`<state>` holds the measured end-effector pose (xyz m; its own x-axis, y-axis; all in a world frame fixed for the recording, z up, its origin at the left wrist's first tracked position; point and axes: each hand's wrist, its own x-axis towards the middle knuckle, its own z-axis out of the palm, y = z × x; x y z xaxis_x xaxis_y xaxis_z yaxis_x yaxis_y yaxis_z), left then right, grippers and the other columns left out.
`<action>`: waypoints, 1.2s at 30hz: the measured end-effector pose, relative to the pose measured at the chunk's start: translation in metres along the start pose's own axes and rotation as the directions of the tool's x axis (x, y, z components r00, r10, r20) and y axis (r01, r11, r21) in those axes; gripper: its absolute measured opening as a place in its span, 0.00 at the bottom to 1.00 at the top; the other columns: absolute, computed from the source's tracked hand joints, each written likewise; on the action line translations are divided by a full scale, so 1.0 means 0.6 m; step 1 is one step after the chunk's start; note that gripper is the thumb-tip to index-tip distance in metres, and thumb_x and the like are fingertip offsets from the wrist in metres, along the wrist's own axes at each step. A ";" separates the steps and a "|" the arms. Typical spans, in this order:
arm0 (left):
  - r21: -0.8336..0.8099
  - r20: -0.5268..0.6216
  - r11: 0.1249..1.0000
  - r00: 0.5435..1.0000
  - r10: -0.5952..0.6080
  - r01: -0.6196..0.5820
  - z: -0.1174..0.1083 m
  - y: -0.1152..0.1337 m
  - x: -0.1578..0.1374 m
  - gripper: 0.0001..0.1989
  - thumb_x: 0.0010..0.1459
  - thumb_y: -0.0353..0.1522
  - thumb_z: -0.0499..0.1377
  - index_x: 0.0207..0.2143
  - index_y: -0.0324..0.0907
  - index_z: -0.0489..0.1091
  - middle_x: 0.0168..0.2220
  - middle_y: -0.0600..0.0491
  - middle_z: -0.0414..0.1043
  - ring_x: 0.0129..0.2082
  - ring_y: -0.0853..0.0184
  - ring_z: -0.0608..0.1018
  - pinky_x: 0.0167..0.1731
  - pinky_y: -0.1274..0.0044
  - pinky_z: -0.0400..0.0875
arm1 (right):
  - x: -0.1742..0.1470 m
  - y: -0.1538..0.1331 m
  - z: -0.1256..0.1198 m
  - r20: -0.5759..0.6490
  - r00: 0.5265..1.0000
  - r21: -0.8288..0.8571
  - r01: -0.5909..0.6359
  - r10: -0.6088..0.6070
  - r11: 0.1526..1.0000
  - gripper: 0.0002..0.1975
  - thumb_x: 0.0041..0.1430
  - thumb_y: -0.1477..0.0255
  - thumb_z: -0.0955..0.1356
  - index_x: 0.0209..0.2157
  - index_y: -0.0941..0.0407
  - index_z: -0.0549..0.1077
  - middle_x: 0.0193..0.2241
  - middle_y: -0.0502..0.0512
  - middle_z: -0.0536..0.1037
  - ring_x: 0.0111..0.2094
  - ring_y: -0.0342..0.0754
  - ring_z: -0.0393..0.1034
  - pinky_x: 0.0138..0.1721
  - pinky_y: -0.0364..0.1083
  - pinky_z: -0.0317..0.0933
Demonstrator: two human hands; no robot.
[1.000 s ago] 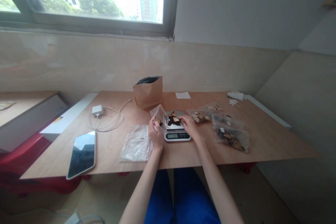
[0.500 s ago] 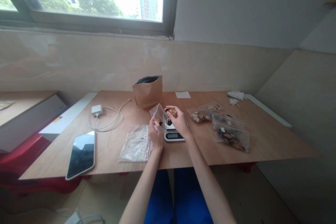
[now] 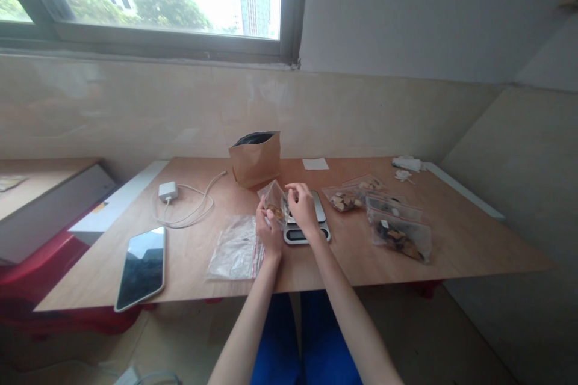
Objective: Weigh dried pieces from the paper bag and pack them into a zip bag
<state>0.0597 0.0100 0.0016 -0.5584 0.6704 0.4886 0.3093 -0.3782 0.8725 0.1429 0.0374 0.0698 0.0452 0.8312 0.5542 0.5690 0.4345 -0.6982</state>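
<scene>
My left hand (image 3: 268,232) holds a small clear zip bag (image 3: 274,198) upright by its lower edge, just left of a digital kitchen scale (image 3: 316,221). Brown and dark dried pieces lie inside the bag. My right hand (image 3: 301,207) hovers over the scale's platform with its fingers pinched at the bag's open mouth. Whether the fingers hold pieces is hidden. The scale's platform looks bare where it shows.
A stack of clear zip bags (image 3: 235,248) lies left of my hand. Several filled bags (image 3: 397,230) lie to the right. A brown paper bag (image 3: 255,158) stands behind. A tablet (image 3: 141,266), a charger with cable (image 3: 168,190) and paper scraps (image 3: 315,163) rest on the wooden table (image 3: 465,234).
My right hand took the dried pieces off the scale and brought them left to the mouth of the bag. The scale's platform now shows bare. My left hand kept the bag in place.
</scene>
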 end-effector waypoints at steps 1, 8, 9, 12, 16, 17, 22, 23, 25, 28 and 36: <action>0.006 -0.006 1.000 1.000 0.000 0.000 0.000 0.000 0.000 0.18 0.61 0.36 0.45 0.48 0.40 0.65 0.52 0.43 0.66 0.46 0.64 0.72 0.43 0.74 0.64 | 0.002 0.012 -0.003 -0.031 1.000 -0.027 -0.003 0.002 1.000 0.12 0.56 0.77 0.58 0.35 0.57 0.71 0.36 0.59 0.72 0.40 0.48 0.68 0.45 0.47 0.62; 0.003 -0.043 1.000 0.999 -0.027 0.027 0.000 0.001 0.002 0.19 0.61 0.36 0.44 0.49 0.39 0.64 0.50 0.43 0.67 0.45 0.65 0.72 0.42 0.75 0.64 | -0.016 0.095 0.004 0.160 0.987 -0.229 0.012 0.026 0.973 0.15 0.55 0.71 0.64 0.45 0.58 0.69 0.50 0.64 0.66 0.54 0.55 0.59 0.54 0.55 0.53; 0.001 -0.044 1.000 0.999 -0.029 0.029 0.000 0.001 0.002 0.19 0.61 0.37 0.44 0.49 0.39 0.64 0.50 0.43 0.68 0.45 0.65 0.72 0.42 0.75 0.64 | -0.020 0.099 0.006 0.193 0.981 -0.258 0.025 0.026 0.966 0.17 0.55 0.69 0.65 0.47 0.57 0.68 0.52 0.64 0.64 0.55 0.56 0.57 0.54 0.57 0.52; 0.001 -0.044 0.999 0.998 -0.034 0.034 0.000 0.000 0.002 0.18 0.61 0.37 0.44 0.48 0.40 0.65 0.50 0.44 0.68 0.44 0.65 0.72 0.42 0.75 0.64 | -0.028 0.100 0.009 0.245 0.969 -0.334 0.066 0.020 0.940 0.20 0.54 0.66 0.66 0.48 0.58 0.68 0.54 0.67 0.62 0.56 0.59 0.56 0.54 0.58 0.52; 0.002 -0.042 0.999 0.998 -0.038 0.038 0.000 -0.001 0.001 0.17 0.61 0.37 0.44 0.46 0.41 0.65 0.51 0.44 0.67 0.45 0.65 0.72 0.42 0.75 0.63 | -0.031 0.096 0.005 0.259 0.966 -0.385 0.101 0.003 0.918 0.18 0.52 0.64 0.68 0.43 0.57 0.70 0.48 0.65 0.66 0.50 0.57 0.61 0.50 0.56 0.55; 0.003 -0.039 0.999 0.998 -0.039 0.039 0.000 -0.001 0.001 0.16 0.61 0.37 0.44 0.45 0.41 0.66 0.51 0.44 0.67 0.45 0.65 0.71 0.42 0.75 0.63 | -0.031 0.097 0.004 0.261 0.965 -0.389 0.106 -0.001 0.915 0.17 0.52 0.63 0.68 0.42 0.57 0.71 0.46 0.63 0.67 0.48 0.56 0.62 0.49 0.55 0.56; 0.008 -0.034 0.999 0.998 -0.043 0.043 -0.001 0.001 0.002 0.16 0.61 0.37 0.44 0.44 0.40 0.66 0.50 0.44 0.68 0.44 0.65 0.72 0.42 0.75 0.63 | -0.034 0.101 -0.001 0.230 0.973 -0.392 0.086 0.007 0.916 0.15 0.53 0.64 0.67 0.40 0.58 0.70 0.38 0.60 0.68 0.43 0.54 0.64 0.45 0.51 0.59; 0.005 -0.035 0.999 0.998 -0.042 0.042 -0.001 0.000 0.002 0.16 0.61 0.37 0.44 0.44 0.40 0.66 0.50 0.44 0.68 0.44 0.65 0.71 0.42 0.75 0.63 | -0.034 0.102 -0.001 0.223 0.975 -0.388 0.083 0.006 0.918 0.15 0.52 0.65 0.68 0.40 0.58 0.70 0.38 0.60 0.68 0.43 0.54 0.64 0.44 0.50 0.59; -0.003 -0.038 0.999 0.998 -0.041 0.040 -0.001 0.000 0.002 0.16 0.61 0.37 0.44 0.44 0.40 0.66 0.50 0.44 0.68 0.47 0.65 0.71 0.44 0.74 0.62 | -0.032 0.104 -0.001 0.216 0.976 -0.384 0.083 0.002 0.919 0.14 0.53 0.66 0.68 0.39 0.58 0.69 0.38 0.60 0.69 0.42 0.54 0.64 0.44 0.50 0.59; -0.004 -0.029 0.999 0.999 -0.044 0.044 0.000 -0.001 0.001 0.16 0.61 0.37 0.44 0.45 0.41 0.65 0.51 0.44 0.67 0.47 0.65 0.71 0.44 0.74 0.62 | -0.028 0.104 -0.001 0.212 0.977 -0.423 0.074 0.020 0.903 0.11 0.54 0.68 0.67 0.38 0.58 0.68 0.37 0.60 0.70 0.42 0.54 0.64 0.43 0.49 0.58; 0.001 -0.025 0.998 0.998 -0.056 0.056 0.000 -0.004 0.001 0.17 0.61 0.37 0.44 0.46 0.40 0.65 0.50 0.44 0.68 0.46 0.64 0.71 0.43 0.74 0.63 | -0.026 0.102 0.004 0.213 0.977 -0.528 0.095 0.023 0.844 0.10 0.59 0.68 0.64 0.39 0.59 0.67 0.40 0.62 0.73 0.47 0.56 0.63 0.50 0.57 0.50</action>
<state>0.0586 0.0117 -0.0002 -0.5936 0.6744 0.4391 0.2789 -0.3394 0.8983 0.1751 0.0519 0.0170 -0.1176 0.8958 0.4286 0.9179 0.2628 -0.2974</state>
